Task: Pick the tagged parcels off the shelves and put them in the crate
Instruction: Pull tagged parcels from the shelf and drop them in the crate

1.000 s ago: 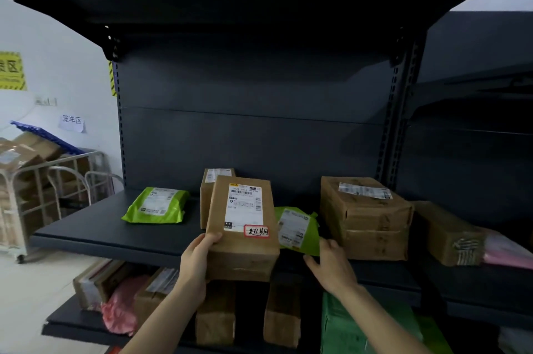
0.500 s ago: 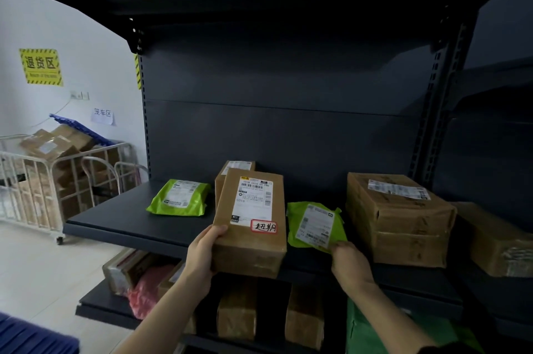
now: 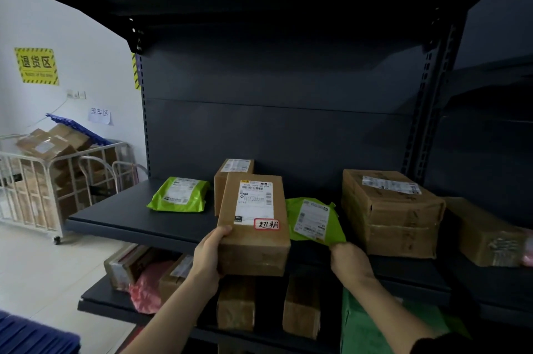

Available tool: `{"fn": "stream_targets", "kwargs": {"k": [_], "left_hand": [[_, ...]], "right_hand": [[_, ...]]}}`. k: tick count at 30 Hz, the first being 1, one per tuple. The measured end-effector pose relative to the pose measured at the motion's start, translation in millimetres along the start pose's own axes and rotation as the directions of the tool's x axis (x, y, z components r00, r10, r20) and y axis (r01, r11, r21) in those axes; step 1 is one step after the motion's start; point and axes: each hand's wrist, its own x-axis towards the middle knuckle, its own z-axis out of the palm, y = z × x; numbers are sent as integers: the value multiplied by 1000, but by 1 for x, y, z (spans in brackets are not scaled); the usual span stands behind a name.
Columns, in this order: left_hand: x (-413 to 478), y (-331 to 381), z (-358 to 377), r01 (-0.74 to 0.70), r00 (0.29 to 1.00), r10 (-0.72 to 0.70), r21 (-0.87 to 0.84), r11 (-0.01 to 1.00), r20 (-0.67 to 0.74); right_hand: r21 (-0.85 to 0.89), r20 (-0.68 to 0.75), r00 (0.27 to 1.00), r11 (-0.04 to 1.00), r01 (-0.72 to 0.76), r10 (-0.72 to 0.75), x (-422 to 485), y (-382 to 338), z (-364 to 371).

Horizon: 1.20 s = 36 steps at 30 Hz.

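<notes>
My left hand (image 3: 208, 258) grips a brown cardboard parcel (image 3: 253, 241) by its lower left corner, holding it tilted up at the front edge of the middle shelf (image 3: 121, 218). The parcel carries a white shipping label and a red-bordered handwritten tag (image 3: 267, 224). My right hand (image 3: 350, 262) pinches the lower corner of a green mailer bag (image 3: 313, 219) just right of that parcel and lifts it off the shelf. A corner of a blue crate (image 3: 31, 336) shows at the bottom left.
On the same shelf lie another green mailer (image 3: 180, 195), a small box (image 3: 230, 172) behind the held parcel, a big taped box (image 3: 392, 212) and another box (image 3: 490, 234) at right. The lower shelf holds several parcels. A white cage trolley (image 3: 37, 186) of boxes stands at left.
My right hand has closed on the green mailer's corner and tilted it up. The view has shifted so the shelf contents sit further right. My left hand still holds the tagged parcel.
</notes>
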Motion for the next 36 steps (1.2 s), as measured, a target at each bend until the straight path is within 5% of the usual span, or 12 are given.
{"fn": "stream_targets", "kwargs": {"k": [16, 36], "left_hand": [[-12, -2, 2, -15, 1000, 15, 14, 1000, -4], [8, -1, 10, 11, 999, -10, -3, 1000, 43]], "right_hand": [[149, -100, 991, 984, 102, -87, 2, 5, -3], [-45, -5, 994, 993, 113, -113, 30, -5, -4]]}}
